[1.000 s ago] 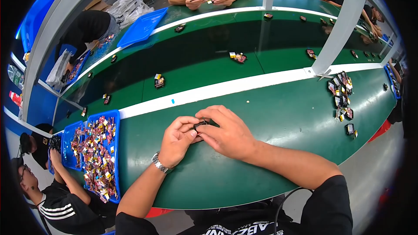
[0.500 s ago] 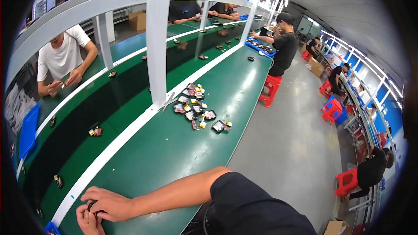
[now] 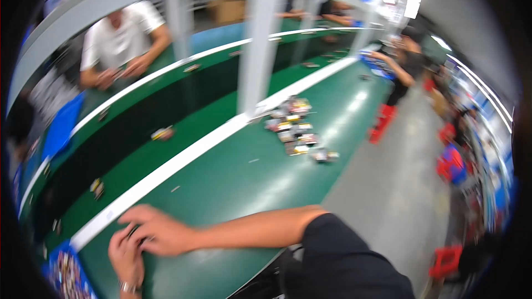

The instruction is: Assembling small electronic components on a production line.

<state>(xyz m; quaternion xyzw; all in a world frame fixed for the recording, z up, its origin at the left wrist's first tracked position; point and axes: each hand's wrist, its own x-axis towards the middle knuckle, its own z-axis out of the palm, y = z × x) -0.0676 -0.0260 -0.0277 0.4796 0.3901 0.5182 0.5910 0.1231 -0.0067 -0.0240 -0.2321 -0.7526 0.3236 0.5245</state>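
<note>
My left hand (image 3: 126, 253), with a metal band at the wrist, and my right hand (image 3: 162, 232) meet over the green tabletop at the lower left. Both are closed around a small black piece (image 3: 134, 230), mostly covered by the fingers and smeared by motion. My right forearm crosses from the dark sleeve on the right. Beyond it lies a loose heap of small black parts (image 3: 290, 127) with yellow, white and reddish bits. Close to my left hand is a blue tray (image 3: 51, 259) filled with small parts.
A white rail (image 3: 183, 167) separates my tabletop from the green belt, where scattered small parts (image 3: 162, 133) lie. A white post (image 3: 257, 50) rises from the rail. Across the belt sits a co-worker in white (image 3: 123, 39); another, in dark clothes (image 3: 409, 61), works farther along my side.
The view has swung left, so the scene sits farther right and is blurred. More of the blue tray and my left wrist shows. My hands stay together around the small black piece.
</note>
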